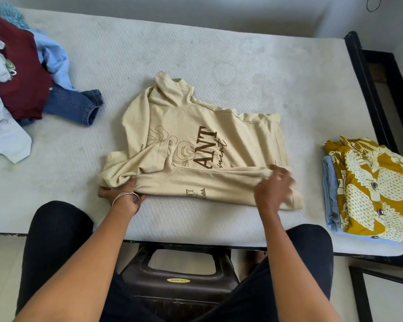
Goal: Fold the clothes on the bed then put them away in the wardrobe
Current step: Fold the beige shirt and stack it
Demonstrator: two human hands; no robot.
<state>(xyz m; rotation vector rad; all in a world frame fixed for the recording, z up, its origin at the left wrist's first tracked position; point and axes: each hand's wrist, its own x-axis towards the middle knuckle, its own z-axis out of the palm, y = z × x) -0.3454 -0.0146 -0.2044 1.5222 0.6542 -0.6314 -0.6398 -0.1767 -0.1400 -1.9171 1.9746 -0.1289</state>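
A beige hooded sweatshirt (196,140) with brown lettering lies partly folded in the middle of the white mattress (149,54). Its near edge is folded over towards the print. My left hand (121,194), with a metal bangle on the wrist, grips the bunched fabric at the sweatshirt's near left corner. My right hand (273,188) is blurred and rests with spread fingers on the folded near right edge; I cannot tell whether it pinches the fabric.
A heap of unfolded clothes (21,73), maroon, light blue, white and denim, lies at the left. A folded stack (370,191), mustard print over light blue, sits at the right. A black bed frame (368,89) borders the right side. A dark plastic stool (179,273) stands between my legs.
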